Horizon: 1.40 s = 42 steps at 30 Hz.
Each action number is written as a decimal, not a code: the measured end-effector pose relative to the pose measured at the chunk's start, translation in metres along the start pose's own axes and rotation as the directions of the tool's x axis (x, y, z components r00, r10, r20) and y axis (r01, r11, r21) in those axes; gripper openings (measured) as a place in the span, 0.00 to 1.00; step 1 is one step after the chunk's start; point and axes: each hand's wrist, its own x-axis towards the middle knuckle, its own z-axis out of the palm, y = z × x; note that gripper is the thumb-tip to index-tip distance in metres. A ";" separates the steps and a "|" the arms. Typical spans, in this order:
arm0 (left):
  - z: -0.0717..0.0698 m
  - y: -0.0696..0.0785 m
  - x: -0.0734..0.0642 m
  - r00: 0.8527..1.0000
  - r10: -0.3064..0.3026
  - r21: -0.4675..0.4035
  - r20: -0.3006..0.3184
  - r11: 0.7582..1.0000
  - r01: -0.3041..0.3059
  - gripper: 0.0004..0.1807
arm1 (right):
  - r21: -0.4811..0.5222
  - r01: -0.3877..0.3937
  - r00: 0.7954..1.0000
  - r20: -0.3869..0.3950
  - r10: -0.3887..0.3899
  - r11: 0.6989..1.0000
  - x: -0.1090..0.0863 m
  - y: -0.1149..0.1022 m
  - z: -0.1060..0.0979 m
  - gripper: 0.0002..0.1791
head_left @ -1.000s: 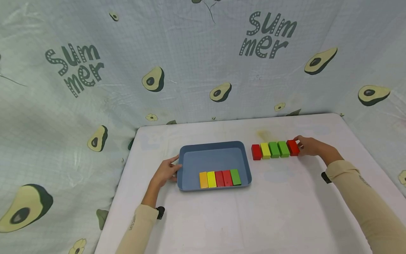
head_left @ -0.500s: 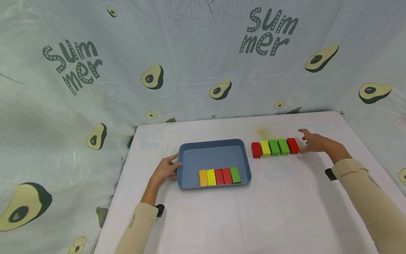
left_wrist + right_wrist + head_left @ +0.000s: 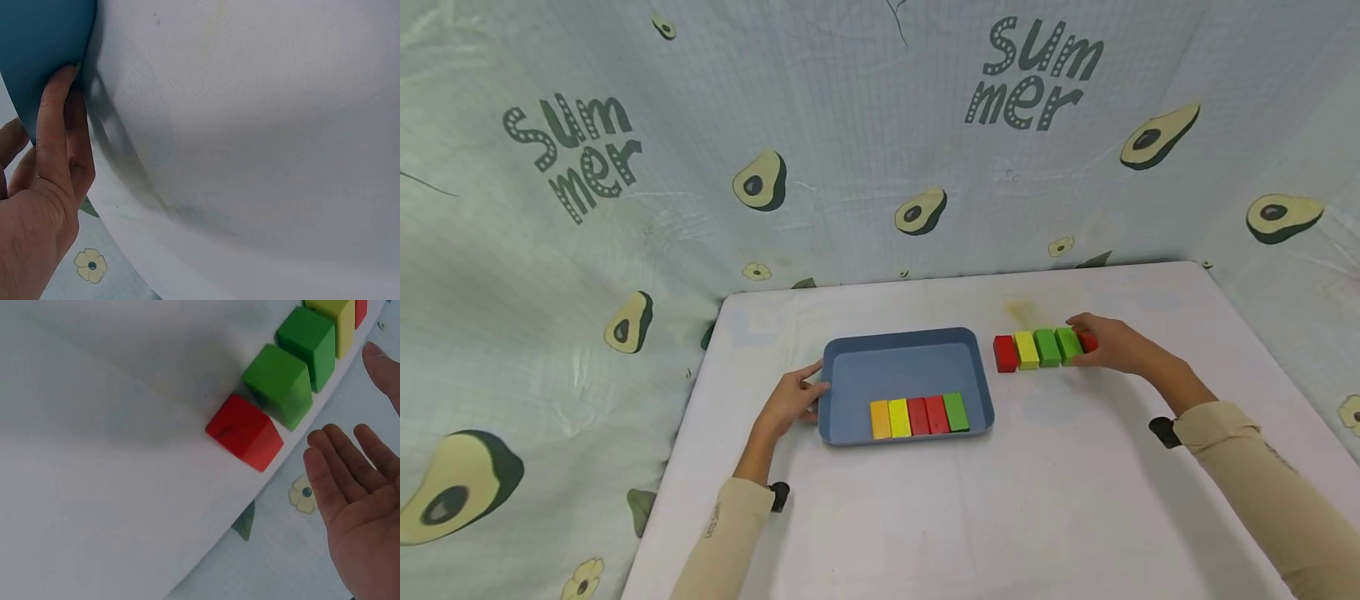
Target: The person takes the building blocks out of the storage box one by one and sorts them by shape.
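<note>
My left hand (image 3: 790, 402) grips the left rim of a blue-grey tray (image 3: 902, 367); the left wrist view shows fingers along the tray edge (image 3: 40, 56). In the tray, along its near side, stand an orange block (image 3: 880, 420), a yellow block (image 3: 899, 418), two red blocks (image 3: 927, 416) and a green block (image 3: 956, 412). My right hand (image 3: 1116, 343) hovers over the right end of a row on the table, partly hiding the end red block (image 3: 247, 431). Its thumb and fingers are apart around the end green block (image 3: 278, 381); in the right wrist view they touch no block.
Left of those in the row stand another green block (image 3: 1047, 347), a yellow block (image 3: 1026, 350) and a red block (image 3: 1005, 354), just right of the tray. A white table (image 3: 925, 517) lies beneath, with a printed curtain (image 3: 842, 125) behind it.
My right hand lets go of the end red block, draws back to the right, then comes left over the end of the row. The left hand and tray stay put.
</note>
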 end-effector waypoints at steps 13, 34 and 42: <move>-0.002 0.003 -0.001 1.000 -0.007 -0.007 -0.014 1.000 0.007 0.31 | 0.121 0.106 0.993 -0.057 -0.100 0.987 0.001 -0.029 0.050 0.38; 0.001 0.003 -0.001 1.000 -0.013 -0.023 -0.019 1.000 0.012 0.32 | 0.122 0.247 0.968 0.018 -0.251 0.961 0.016 -0.092 0.078 0.38; 0.001 0.001 -0.002 1.000 -0.014 -0.019 -0.017 1.000 0.013 0.32 | 0.050 0.241 0.967 0.069 -0.244 0.969 0.018 -0.108 0.091 0.37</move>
